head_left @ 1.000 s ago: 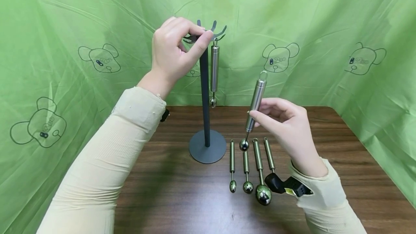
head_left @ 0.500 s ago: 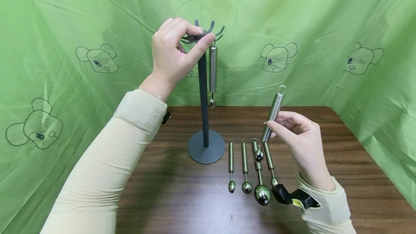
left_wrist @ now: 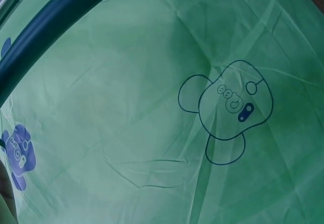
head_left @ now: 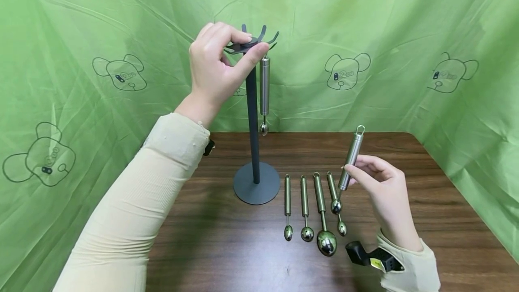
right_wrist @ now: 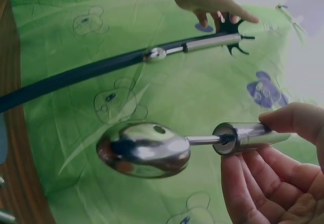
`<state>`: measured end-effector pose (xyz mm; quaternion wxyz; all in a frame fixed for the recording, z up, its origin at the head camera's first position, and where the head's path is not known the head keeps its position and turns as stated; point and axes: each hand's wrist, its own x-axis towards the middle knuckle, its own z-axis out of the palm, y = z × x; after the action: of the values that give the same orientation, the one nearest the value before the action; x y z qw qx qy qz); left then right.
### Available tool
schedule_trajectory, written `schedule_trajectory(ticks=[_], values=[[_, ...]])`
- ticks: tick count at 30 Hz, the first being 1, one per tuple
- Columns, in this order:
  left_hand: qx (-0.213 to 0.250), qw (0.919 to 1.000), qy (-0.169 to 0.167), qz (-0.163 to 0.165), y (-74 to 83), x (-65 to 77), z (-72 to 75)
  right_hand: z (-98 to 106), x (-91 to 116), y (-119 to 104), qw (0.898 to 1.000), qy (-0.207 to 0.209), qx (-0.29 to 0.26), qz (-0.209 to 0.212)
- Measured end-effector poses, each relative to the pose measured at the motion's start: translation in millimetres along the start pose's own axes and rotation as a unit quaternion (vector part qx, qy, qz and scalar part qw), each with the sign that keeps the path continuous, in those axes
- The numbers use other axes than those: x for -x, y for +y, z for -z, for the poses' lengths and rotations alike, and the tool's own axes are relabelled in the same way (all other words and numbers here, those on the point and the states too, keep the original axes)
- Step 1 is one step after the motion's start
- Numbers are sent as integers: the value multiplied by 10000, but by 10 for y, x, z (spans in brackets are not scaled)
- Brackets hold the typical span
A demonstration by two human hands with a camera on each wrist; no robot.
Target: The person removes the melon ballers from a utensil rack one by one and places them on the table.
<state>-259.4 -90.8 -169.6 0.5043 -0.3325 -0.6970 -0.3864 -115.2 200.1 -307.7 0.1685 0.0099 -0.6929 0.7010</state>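
Note:
My right hand (head_left: 385, 195) pinches the steel handle of a melon baller (head_left: 351, 159) between thumb and fingers, hanging loop up and scoop down. Up close in the right wrist view, its oval scoop (right_wrist: 144, 150) shows a small hole. With thumb and fingers my left hand (head_left: 216, 64) grips the hooked top of a dark grey utensil stand (head_left: 253, 120). One melon baller (head_left: 264, 87) hangs from a hook just right of the post. The left wrist view catches the post (left_wrist: 45, 29) and hardly any of the hand.
Several more melon ballers lie in a row on the wooden table (head_left: 215, 238), among them a large-scooped one (head_left: 326, 242) and a slim one (head_left: 288, 197) nearest the stand's round base (head_left: 243, 188). Green cloth (head_left: 308, 3) with bear-head drawings surrounds the table.
My right hand has moved down and to the right with the melon baller, away from the stand and over the right end of the row. The left hand stays at the hooks.

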Motion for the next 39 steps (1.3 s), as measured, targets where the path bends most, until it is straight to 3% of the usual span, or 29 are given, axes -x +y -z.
schedule_trajectory(ticks=[16,23,31,39], values=[[98,9998,155,91,3,14,-57,361,-55,286,9997,103,-196,-123],[165,9993,224,253,-2,28,-54,503,-153,392,9995,18,-29,-303],[165,9988,363,281,-8,28,-66,679,-259,537,9946,-305,543,-828],[190,9983,438,334,-4,20,-78,796,-343,675,9811,-563,1322,-1297]])
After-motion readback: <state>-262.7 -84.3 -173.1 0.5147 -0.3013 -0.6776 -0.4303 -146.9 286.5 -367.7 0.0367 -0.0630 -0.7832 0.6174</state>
